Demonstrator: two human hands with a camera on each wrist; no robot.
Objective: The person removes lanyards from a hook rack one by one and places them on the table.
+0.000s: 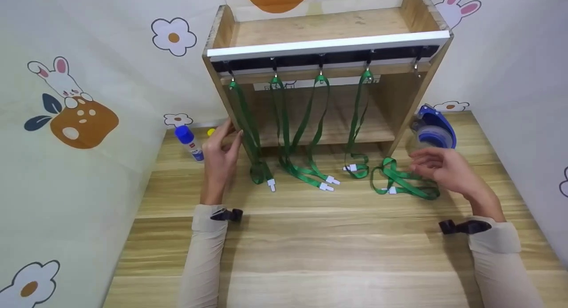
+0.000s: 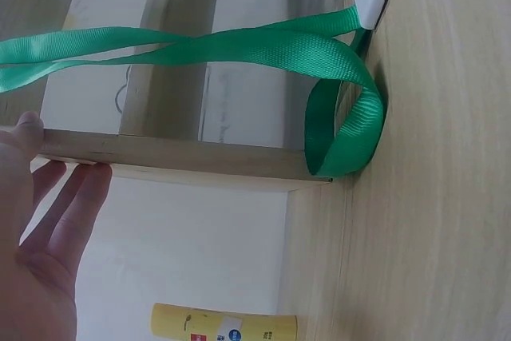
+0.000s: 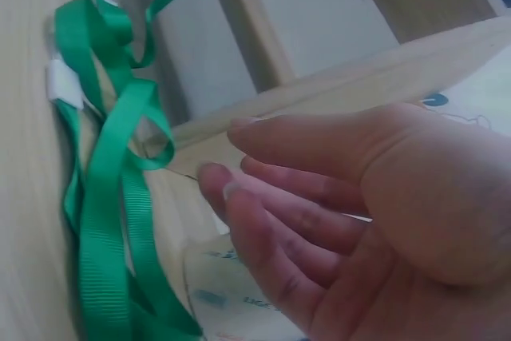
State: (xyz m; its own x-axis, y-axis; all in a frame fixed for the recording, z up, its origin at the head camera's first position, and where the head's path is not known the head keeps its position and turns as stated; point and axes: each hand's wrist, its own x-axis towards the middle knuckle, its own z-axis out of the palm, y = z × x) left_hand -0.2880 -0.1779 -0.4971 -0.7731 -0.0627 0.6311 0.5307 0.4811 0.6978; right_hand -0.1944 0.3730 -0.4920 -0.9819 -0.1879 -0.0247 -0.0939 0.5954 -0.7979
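Observation:
A small wooden shelf (image 1: 310,28) carries a row of hooks, with green lanyards (image 1: 284,121) hanging from several of them, their white clips down on the table. My left hand (image 1: 220,155) grips the shelf's left side panel (image 2: 192,153), thumb on the front edge and fingers on the outer face. One more green lanyard (image 1: 406,181) lies in loose loops at the shelf's front right corner. Beside it my right hand (image 1: 448,168) hovers, fingers loosely bent and nothing between them. The rightmost hook (image 1: 416,67) bears no lanyard.
A blue-capped glue stick (image 1: 190,143) stands left of the shelf, near a yellow-topped item (image 1: 211,132). On the right is a blue tape dispenser (image 1: 432,128) with a roll of tape. Patterned cloth (image 1: 84,201) borders the wooden table (image 1: 337,254) on its sides and back.

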